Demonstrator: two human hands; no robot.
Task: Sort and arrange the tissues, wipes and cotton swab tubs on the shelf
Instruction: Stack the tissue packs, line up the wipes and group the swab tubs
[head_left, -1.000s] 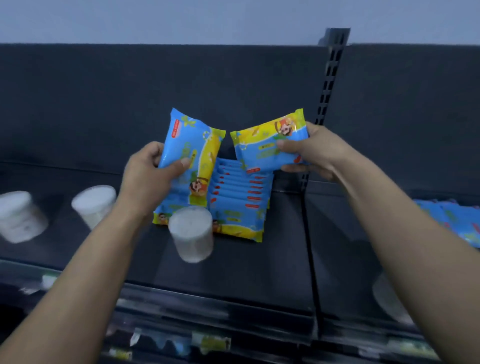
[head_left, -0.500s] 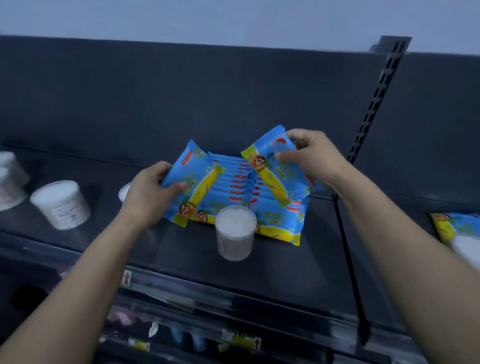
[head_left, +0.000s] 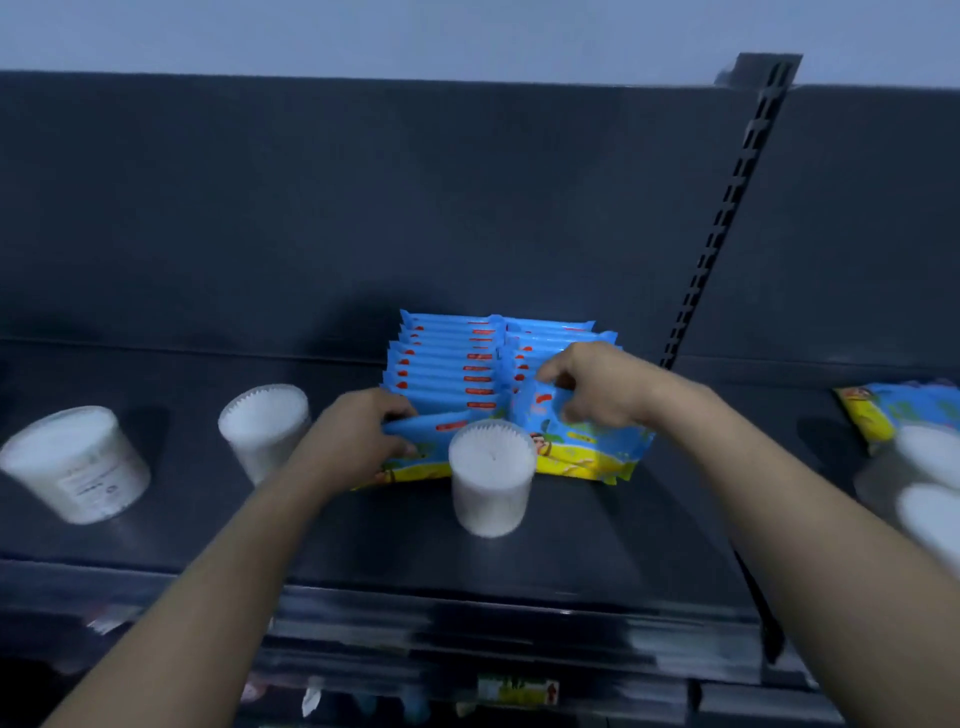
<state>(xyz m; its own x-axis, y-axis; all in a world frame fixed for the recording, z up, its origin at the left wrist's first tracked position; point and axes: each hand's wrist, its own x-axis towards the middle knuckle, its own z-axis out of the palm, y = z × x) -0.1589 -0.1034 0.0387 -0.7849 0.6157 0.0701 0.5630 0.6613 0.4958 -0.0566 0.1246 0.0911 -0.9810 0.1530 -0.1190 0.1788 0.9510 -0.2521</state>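
Two rows of blue and yellow wipe packs (head_left: 447, 364) stand on edge at the middle of the dark shelf (head_left: 597, 540). My left hand (head_left: 353, 441) grips the front pack of the left row (head_left: 426, 431). My right hand (head_left: 597, 384) grips the front pack of the right row (head_left: 587, 447), pressing it against the row. A cotton swab tub (head_left: 491, 475) stands upright just in front of the packs, between my hands.
Two more swab tubs stand to the left, one (head_left: 262, 426) near my left forearm and one (head_left: 75, 462) further out. Beyond the slotted upright (head_left: 727, 208), the right bay holds loose wipe packs (head_left: 898, 410) and blurred white tubs (head_left: 930, 499).
Both hands came down from holding packs up in the air and set them at the front of the two rows. The view shifted, showing more tubs left and right.
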